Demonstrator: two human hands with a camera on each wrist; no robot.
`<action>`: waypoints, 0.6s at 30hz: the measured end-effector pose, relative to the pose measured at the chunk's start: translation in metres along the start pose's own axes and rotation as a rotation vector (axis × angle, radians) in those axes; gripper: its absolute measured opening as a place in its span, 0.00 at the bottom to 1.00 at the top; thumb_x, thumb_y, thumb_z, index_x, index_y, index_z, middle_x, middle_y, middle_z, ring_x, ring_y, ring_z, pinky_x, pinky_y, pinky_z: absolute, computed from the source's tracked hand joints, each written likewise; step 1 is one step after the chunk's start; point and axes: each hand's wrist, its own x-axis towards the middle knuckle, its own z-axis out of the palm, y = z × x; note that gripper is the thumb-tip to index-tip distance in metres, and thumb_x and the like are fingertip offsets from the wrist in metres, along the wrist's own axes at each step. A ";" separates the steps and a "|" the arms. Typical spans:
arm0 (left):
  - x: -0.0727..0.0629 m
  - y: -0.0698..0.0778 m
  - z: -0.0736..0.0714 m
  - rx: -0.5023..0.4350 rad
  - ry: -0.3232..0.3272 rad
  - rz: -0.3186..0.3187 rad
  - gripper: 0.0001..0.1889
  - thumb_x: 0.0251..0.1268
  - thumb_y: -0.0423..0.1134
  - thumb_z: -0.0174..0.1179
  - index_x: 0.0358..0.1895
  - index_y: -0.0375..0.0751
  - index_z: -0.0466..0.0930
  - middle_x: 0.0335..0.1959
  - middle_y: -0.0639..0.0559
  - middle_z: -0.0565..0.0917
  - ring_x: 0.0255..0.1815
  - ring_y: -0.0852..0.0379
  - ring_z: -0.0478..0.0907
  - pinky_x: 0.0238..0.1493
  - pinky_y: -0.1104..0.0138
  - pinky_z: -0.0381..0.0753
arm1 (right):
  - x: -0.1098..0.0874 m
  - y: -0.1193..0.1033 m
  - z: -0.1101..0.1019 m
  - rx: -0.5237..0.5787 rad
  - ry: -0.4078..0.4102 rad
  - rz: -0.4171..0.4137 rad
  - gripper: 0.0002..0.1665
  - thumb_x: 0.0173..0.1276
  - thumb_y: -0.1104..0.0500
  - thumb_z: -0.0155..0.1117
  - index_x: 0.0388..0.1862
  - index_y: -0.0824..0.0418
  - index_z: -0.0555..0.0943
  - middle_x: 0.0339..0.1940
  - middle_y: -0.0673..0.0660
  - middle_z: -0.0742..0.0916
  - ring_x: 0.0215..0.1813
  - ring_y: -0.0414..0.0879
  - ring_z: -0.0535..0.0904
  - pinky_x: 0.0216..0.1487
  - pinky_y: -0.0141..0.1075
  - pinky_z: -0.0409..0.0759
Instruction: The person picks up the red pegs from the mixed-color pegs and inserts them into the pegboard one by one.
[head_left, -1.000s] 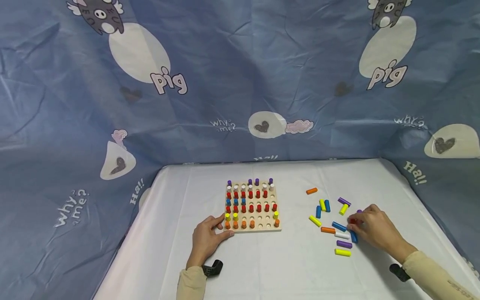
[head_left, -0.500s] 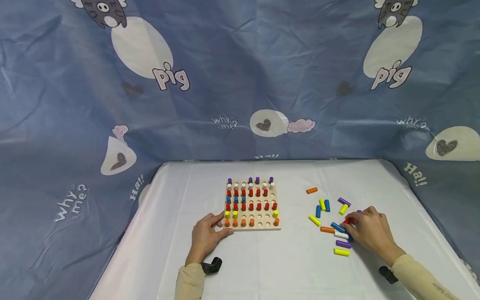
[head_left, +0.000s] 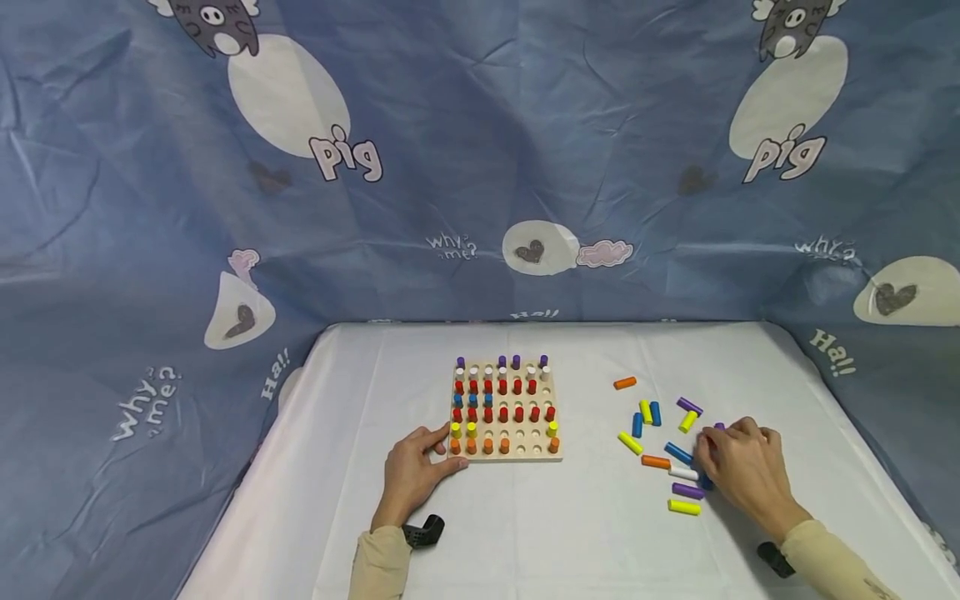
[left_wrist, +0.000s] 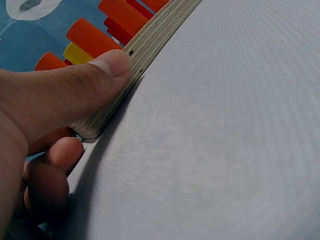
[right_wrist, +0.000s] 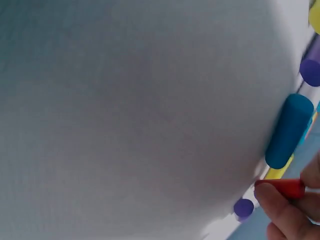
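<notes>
A wooden pegboard point(head_left: 510, 459) lies on the table with rows of upright pegs in purple, white, red, blue, yellow and orange. My left hand point(head_left: 408, 471) holds its front left corner. In the left wrist view the thumb point(left_wrist: 95, 82) presses the layered front edge, while the other fingers curl at the side. Among the loose pegs at the right is my right hand point(head_left: 750, 471). It pinches a red peg point(right_wrist: 287, 188) between thumb and fingers, hidden in the head view. Close by lie a blue peg point(right_wrist: 290, 131) and a purple peg point(right_wrist: 244, 207).
Several loose pegs are scattered right of the board, such as an orange peg point(head_left: 625, 383), a yellow peg point(head_left: 683, 507) and a white peg point(head_left: 683, 473). A white cloth point(head_left: 570, 533) covers the table. Behind it hangs a blue patterned curtain point(head_left: 420, 150).
My right hand has shifted slightly left and turned, so the red peg, visible earlier in the head view, is now hidden there. My left hand keeps its place at the board's corner.
</notes>
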 end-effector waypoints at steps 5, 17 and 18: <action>-0.001 0.000 0.001 -0.001 0.015 0.014 0.36 0.46 0.52 0.86 0.64 0.48 0.88 0.27 0.63 0.78 0.19 0.66 0.61 0.26 0.70 0.62 | 0.003 0.001 -0.007 0.004 0.030 0.045 0.09 0.62 0.61 0.69 0.32 0.68 0.88 0.21 0.59 0.88 0.37 0.61 0.79 0.49 0.69 0.69; -0.001 0.001 0.001 0.013 0.034 0.046 0.36 0.46 0.52 0.86 0.62 0.47 0.89 0.26 0.62 0.77 0.20 0.66 0.60 0.25 0.70 0.61 | 0.015 -0.008 -0.014 0.180 0.021 0.198 0.11 0.72 0.64 0.62 0.43 0.69 0.89 0.29 0.64 0.90 0.41 0.62 0.78 0.37 0.55 0.66; -0.001 0.001 0.001 0.011 0.032 0.042 0.36 0.46 0.52 0.86 0.63 0.47 0.88 0.26 0.62 0.77 0.20 0.66 0.60 0.25 0.70 0.60 | 0.016 -0.009 -0.015 0.202 0.019 0.212 0.11 0.72 0.64 0.62 0.43 0.69 0.89 0.29 0.64 0.90 0.40 0.62 0.79 0.36 0.53 0.66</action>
